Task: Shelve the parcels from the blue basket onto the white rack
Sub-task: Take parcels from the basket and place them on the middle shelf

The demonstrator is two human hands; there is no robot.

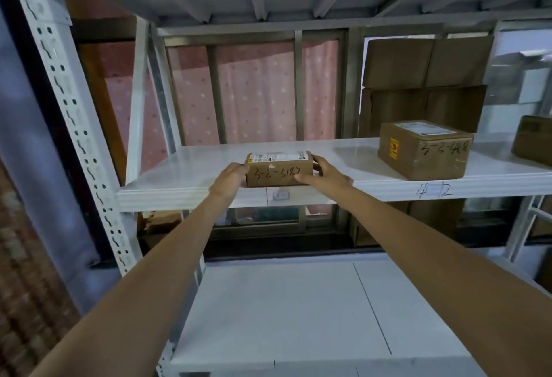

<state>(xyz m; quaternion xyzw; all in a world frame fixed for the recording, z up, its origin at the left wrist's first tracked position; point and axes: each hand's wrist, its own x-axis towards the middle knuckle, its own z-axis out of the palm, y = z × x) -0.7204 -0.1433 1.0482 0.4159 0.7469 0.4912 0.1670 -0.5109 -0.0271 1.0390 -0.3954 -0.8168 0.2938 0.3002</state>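
A small brown parcel [279, 169] with a white label on top and handwritten numbers on its front rests on the middle shelf of the white rack [185, 176], close to the front edge. My left hand [231, 178] grips its left end. My right hand [325, 175] holds its right end, thumb across the front face. The blue basket is out of view.
A larger brown parcel [424, 149] sits further right on the same shelf, and another box [533, 139] shows at the right edge. Flattened cardboard [424, 86] leans behind them. The rack's perforated upright [74, 125] runs down the left. A lower white shelf [298, 311] lies beneath my arms.
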